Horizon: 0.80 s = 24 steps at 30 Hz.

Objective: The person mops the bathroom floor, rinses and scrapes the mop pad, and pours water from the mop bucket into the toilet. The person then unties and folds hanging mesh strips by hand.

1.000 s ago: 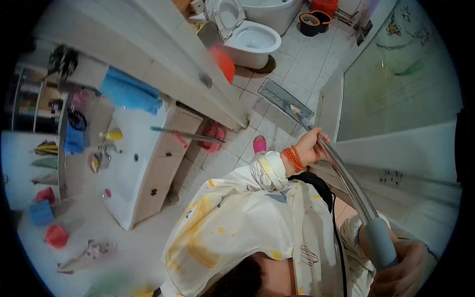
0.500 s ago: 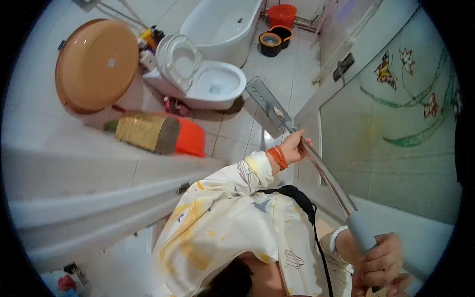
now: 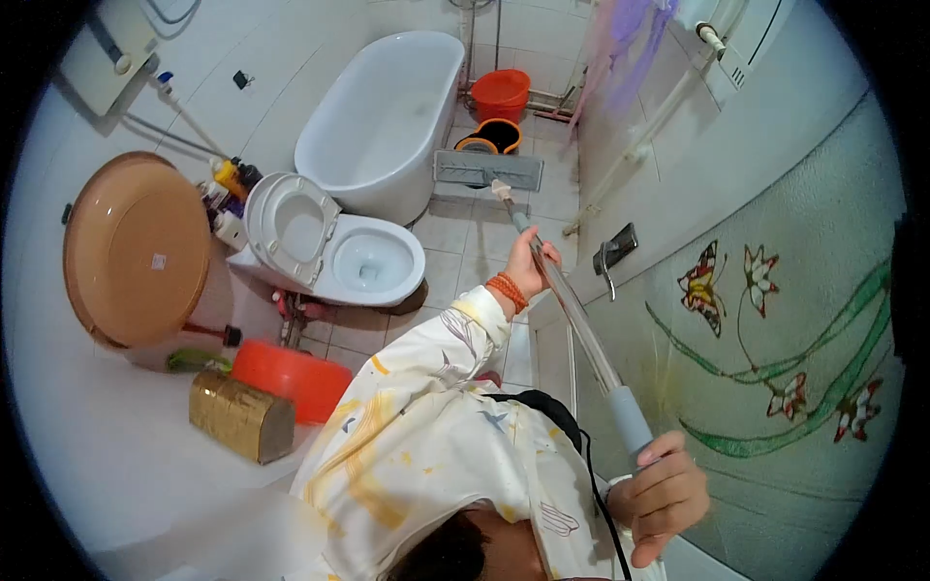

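In the head view, one mop [image 3: 583, 333] is held by two hands, the fingers of the left hand [image 3: 528, 268] wrapped round its pole and those of the right hand [image 3: 666, 492] loosely curled at its grey grip [image 3: 630, 422]. Its one flat head [image 3: 513, 174] is positioned beside one bathtub [image 3: 383, 116]

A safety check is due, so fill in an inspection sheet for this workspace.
Surface: tiled floor; wet or dry, cannot tell.
Job's things: flat mop, its head overlapping a black-and-orange bucket in view; contact unclear.
Clutter: bottles beside the toilet; gold box by a red tub.
Grippers: left grip closed on the upper pole; right grip at the grey handle's end.
Cables: black cord hanging beside the person's body.
Surroundings: bathtub behind the toilet, toilet lid up; decorated glass panel at right.
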Each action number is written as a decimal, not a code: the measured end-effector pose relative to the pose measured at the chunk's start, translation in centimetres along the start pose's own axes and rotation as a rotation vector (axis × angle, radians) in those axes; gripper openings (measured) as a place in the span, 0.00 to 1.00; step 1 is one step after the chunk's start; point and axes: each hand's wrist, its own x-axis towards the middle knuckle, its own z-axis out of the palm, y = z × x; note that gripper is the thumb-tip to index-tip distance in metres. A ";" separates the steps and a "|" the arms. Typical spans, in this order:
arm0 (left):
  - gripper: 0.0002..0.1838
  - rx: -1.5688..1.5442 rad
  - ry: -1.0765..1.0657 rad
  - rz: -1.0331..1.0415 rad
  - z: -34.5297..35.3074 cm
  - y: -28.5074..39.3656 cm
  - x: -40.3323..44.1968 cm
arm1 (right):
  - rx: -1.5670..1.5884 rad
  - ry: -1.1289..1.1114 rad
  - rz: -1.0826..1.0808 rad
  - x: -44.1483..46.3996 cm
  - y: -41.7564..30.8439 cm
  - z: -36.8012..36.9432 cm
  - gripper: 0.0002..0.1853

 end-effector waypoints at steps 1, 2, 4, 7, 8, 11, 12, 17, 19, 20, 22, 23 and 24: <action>0.22 -0.054 -0.033 -0.046 0.6 0.8 1.3 | -0.007 -0.165 -0.024 0.9 1.0 -0.7 0.21; 0.22 -0.048 -0.029 -0.056 1.4 1.3 2.2 | -0.012 -0.326 -0.044 1.6 1.9 -1.4 0.21; 0.18 -0.012 0.132 0.118 2.6 2.3 4.0 | -0.041 -0.408 0.053 1.1 2.6 -1.6 0.19; 0.10 0.333 0.316 0.312 1.6 5.1 10.4 | -0.455 -0.292 0.675 0.8 3.6 -0.3 0.16; 0.10 0.334 0.315 0.293 1.1 6.1 11.7 | -0.470 -0.285 0.684 0.2 4.3 0.0 0.16; 0.04 0.438 0.298 0.167 0.0 8.5 14.9 | -0.774 -0.184 1.024 -2.4 7.7 0.3 0.24; 0.04 0.435 0.306 0.149 -0.8 9.7 15.6 | -0.842 -0.189 1.115 -3.5 8.8 0.2 0.28; 0.06 0.501 0.336 0.087 -1.7 15.5 20.7 | -0.748 0.120 1.685 -8.1 19.0 2.9 0.25; 0.08 0.476 0.367 0.082 -1.9 18.6 22.4 | -0.766 0.197 1.636 -3.9 22.6 6.3 0.22; 0.10 0.525 0.410 0.089 -1.3 19.4 22.9 | -0.906 0.094 1.630 -3.0 24.2 6.9 0.20; 0.12 0.585 0.467 0.084 -1.2 22.1 23.9 | -0.974 0.086 1.504 -3.1 27.3 8.7 0.20; 0.12 0.580 0.470 0.093 -1.2 23.0 25.0 | -1.005 0.088 1.530 -2.6 28.5 9.3 0.20; 0.13 0.576 0.476 0.107 -1.9 24.2 26.0 | -1.008 0.093 1.545 -2.5 29.7 9.8 0.20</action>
